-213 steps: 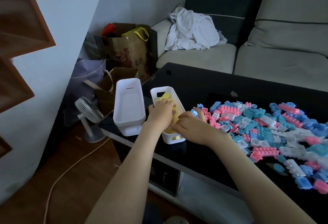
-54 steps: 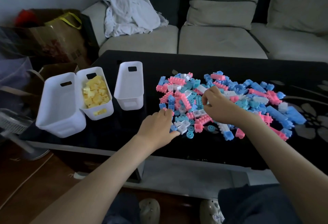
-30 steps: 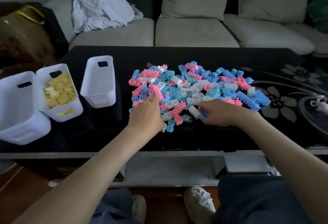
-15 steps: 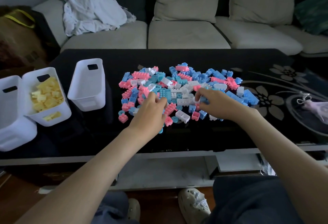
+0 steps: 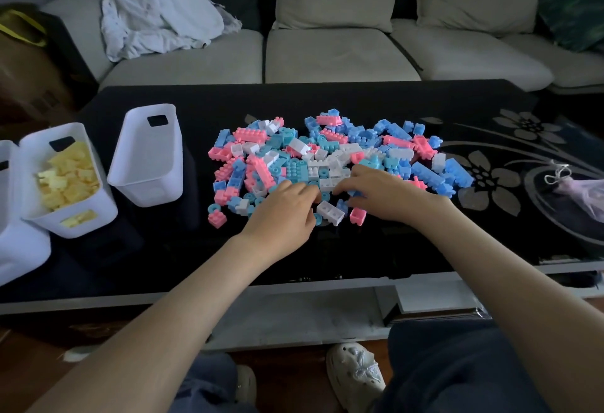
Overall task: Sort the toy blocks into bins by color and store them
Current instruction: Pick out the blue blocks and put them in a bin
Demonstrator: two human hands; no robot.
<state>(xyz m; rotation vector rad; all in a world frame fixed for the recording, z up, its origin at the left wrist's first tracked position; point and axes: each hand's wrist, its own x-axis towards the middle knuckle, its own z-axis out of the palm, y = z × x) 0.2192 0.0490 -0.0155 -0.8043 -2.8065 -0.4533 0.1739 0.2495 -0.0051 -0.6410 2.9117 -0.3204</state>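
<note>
Heap of small pink, blue and white plastic toy blocks (image 5: pixel 327 157) in the middle of the black glass surface (image 5: pixel 327 98). Probably light, stiff and slick; best pinched across flat sides. Left hand (image 5: pixel 284 213) and right hand (image 5: pixel 389 196) curled into the heap's near edge; cannot tell whether gripping.

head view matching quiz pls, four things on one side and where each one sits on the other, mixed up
Things:
1. yellow blocks
2. crumpled white cloth
3. pink, blue and white block pile
4. white shoe

Places:
a. on the sofa
b. on the floor
c. inside a white bin
d. loose on the black table

Pairs: 1-c, 2-a, 3-d, 4-b
</note>
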